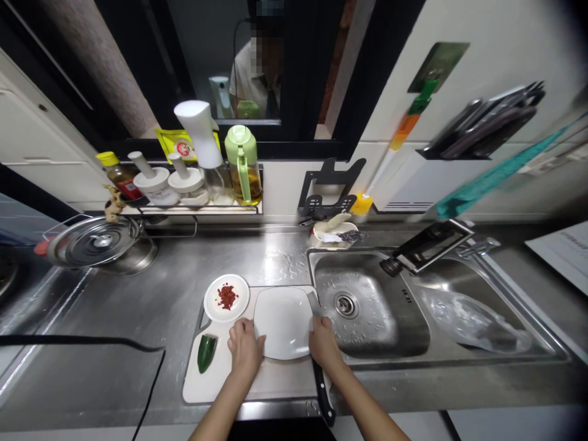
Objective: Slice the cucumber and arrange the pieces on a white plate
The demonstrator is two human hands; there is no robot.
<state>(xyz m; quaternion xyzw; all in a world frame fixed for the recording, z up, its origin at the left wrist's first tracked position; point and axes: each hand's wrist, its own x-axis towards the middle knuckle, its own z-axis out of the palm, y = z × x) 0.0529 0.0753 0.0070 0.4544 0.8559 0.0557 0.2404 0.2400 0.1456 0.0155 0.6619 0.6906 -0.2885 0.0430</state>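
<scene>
My left hand (245, 350) and my right hand (323, 343) grip the near corners of a white square plate (282, 320), left and right. The plate rests on a pale cutting board (206, 383). A green pepper (206, 353) lies on the board just left of my left hand. A small round white dish (226, 298) with chopped red chilli sits at the board's far left corner. A black-handled knife (323, 392) lies along the board's right edge, under my right wrist.
A steel sink (367, 306) with a folding tap (427, 245) lies right of the board, a plastic bag (468, 318) beyond it. A pot lid (92, 240) sits far left. Bottles and shakers fill the rack (197, 208) at the wall. A black cable (92, 343) crosses the counter.
</scene>
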